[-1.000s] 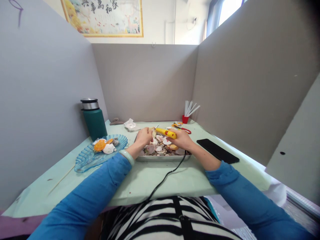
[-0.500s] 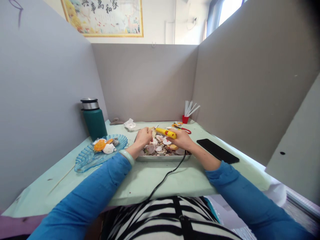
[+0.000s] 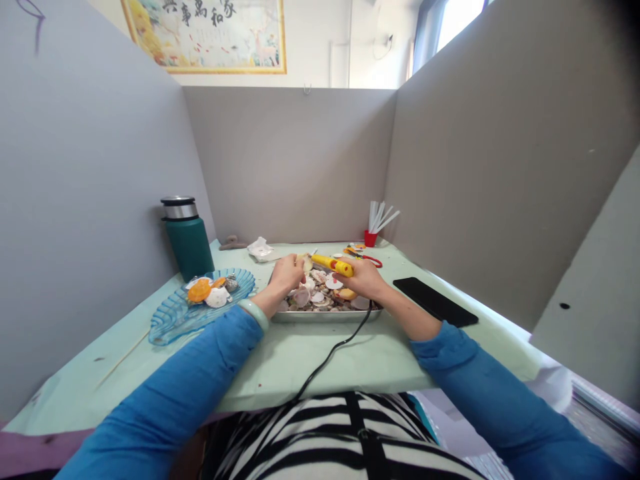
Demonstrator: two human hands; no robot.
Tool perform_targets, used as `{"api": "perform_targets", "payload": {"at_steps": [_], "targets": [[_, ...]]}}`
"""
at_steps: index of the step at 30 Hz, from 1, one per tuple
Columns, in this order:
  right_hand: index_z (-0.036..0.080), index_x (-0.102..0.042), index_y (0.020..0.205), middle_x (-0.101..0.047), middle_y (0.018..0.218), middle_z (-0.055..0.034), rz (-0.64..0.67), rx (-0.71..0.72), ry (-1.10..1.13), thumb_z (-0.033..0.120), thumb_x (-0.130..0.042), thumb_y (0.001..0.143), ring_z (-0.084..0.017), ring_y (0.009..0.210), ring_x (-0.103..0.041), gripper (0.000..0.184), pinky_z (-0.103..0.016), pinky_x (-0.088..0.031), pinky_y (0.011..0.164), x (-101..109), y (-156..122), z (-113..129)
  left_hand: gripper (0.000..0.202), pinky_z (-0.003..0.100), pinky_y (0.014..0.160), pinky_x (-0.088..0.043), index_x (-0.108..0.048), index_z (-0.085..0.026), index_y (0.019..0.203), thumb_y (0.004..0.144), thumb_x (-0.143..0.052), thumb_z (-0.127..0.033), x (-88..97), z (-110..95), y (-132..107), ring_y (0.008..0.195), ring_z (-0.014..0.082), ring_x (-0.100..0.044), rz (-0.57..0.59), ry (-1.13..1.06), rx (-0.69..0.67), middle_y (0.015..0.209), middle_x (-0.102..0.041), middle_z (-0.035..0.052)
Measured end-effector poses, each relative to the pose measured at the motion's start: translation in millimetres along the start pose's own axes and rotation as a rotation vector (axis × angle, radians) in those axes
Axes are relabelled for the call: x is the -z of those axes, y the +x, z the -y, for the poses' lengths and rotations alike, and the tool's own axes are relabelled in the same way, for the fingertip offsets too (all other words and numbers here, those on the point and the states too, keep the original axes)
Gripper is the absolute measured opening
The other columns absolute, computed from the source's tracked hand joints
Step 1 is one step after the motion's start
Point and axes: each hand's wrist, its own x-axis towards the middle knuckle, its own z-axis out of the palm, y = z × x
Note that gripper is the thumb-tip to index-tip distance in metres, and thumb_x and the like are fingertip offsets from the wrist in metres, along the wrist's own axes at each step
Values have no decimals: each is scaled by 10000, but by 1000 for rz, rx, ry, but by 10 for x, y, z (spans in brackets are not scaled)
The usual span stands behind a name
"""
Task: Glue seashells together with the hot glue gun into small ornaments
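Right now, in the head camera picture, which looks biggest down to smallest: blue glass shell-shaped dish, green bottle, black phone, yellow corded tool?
1. Blue glass dish
2. Green steel-capped bottle; it stands farther away, so these two are unsure
3. Flat black phone
4. Yellow corded tool, partly hidden in the right hand

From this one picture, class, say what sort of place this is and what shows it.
Probably an indoor craft booth: grey panels wall in a small table, a tray of shells lies on it, and the right hand holds a corded yellow tool, the left hand a shell.
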Motion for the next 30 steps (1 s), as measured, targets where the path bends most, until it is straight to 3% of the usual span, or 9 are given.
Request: {"api": "perform_targets", "payload": {"at_steps": [30], "targets": [[179, -606, 736, -567, 632, 14, -16, 18, 37, 357, -552, 710, -103, 584, -474, 188, -193, -292, 540, 1, 0, 8, 248, 193, 450, -340, -540, -152, 700, 813, -358, -276, -7, 20, -5, 368, 81, -477, 17, 25, -19, 535, -613, 13]]}}
